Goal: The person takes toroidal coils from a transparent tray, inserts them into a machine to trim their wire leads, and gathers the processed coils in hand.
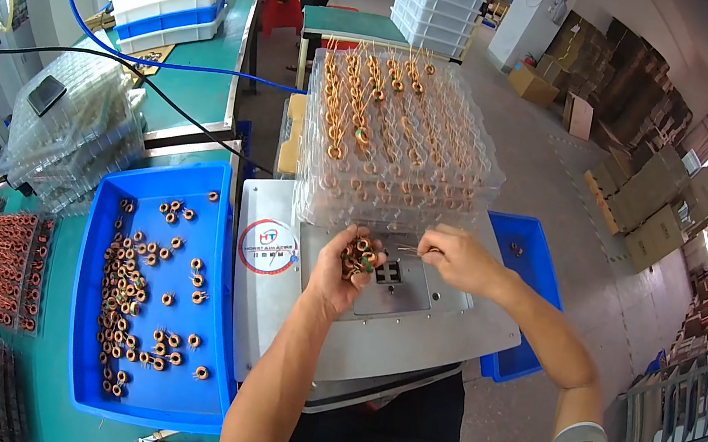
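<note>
Several copper coils point(357, 255) sit cupped in the left hand point(344, 268); right hand point(454, 256) pinches thin wire leads beside a clear tray stack point(404, 149).

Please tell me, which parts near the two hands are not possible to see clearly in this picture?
- Head view: the exact number of small copper-wound ring coils in the left hand; its fingers cover some.
- Head view: what the right hand pinches; too small and thin.
- Head view: lower layers of the clear plastic tray stack; glare blurs them.
- Head view: the blue plastic bin on the right; the grey metal machine plate hides most.
</note>
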Motion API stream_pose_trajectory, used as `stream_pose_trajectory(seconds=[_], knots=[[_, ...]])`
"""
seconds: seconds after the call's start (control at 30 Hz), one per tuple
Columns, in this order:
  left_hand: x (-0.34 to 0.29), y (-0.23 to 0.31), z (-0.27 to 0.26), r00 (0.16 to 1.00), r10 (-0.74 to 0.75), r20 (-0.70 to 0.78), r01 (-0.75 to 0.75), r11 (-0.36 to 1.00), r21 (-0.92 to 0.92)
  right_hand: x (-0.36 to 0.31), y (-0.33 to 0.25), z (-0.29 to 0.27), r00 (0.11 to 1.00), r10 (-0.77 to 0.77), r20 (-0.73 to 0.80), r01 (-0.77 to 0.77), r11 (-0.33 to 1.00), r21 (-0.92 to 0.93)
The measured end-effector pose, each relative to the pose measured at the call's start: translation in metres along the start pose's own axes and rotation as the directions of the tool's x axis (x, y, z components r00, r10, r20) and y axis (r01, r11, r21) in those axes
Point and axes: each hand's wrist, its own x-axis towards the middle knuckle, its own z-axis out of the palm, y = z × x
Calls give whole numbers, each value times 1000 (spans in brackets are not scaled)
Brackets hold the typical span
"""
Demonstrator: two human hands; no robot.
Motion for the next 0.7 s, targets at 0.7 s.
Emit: stream_pose_trajectory(seconds=[0.7], knots=[[-4, -1, -3, 999, 26, -26, -26, 1000, 14, 28, 14, 41, 916, 105, 388, 2, 964, -264]])
